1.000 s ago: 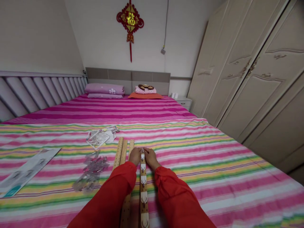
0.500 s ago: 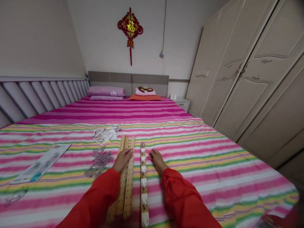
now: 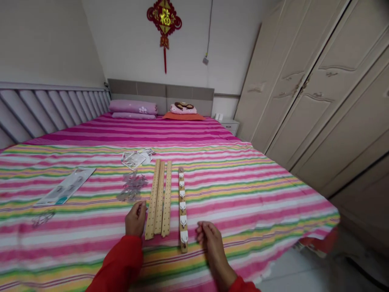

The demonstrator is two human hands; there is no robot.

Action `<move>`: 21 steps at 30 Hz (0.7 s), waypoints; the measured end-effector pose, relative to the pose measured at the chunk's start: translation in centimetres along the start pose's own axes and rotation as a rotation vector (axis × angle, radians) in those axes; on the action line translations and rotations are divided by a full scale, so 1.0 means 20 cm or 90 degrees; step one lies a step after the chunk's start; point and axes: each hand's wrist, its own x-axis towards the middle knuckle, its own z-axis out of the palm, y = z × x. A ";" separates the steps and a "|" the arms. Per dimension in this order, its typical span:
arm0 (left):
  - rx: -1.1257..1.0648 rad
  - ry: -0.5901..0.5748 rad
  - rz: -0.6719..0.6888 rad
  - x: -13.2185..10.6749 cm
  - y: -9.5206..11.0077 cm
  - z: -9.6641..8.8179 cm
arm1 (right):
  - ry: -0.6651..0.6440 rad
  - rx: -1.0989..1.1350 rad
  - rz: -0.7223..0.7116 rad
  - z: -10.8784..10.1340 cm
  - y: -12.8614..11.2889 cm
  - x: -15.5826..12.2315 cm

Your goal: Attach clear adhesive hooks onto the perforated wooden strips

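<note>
My left hand (image 3: 135, 218) rests on the striped sheet with its fingers curled in and nothing visible in them. Just to its right lie three wooden strips (image 3: 158, 198) with rows of small holes, side by side and pointing away from me. Farther right, a wooden rail (image 3: 181, 213) carries several white hooks (image 3: 182, 207) in a row, with a bare end at the top. To the right of the rail's near end is my right hand (image 3: 212, 243), loosely bent and empty, fingers a little apart. Neither hand touches the rail.
Left of the strips lies a heap of clear plastic pieces (image 3: 133, 185), with crumpled packaging (image 3: 137, 158) beyond it. A flat hook package (image 3: 67, 187) and thin clear scraps (image 3: 43, 218) lie at the left. A wardrobe (image 3: 304, 101) stands on the right, past the bed edge.
Both hands have drawn back toward me, the left off the wooden strips to their left side, the right toward the rail's near end. The view has tilted down.
</note>
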 end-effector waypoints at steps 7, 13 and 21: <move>0.082 0.039 0.036 -0.01 0.00 0.02 | -0.092 0.065 0.190 -0.02 0.10 -0.28; 0.097 0.041 0.034 0.00 -0.03 0.02 | -0.152 0.124 0.190 0.05 0.12 -0.29; 0.141 0.027 0.050 0.01 -0.07 0.03 | -0.127 0.153 0.172 0.07 0.22 -0.24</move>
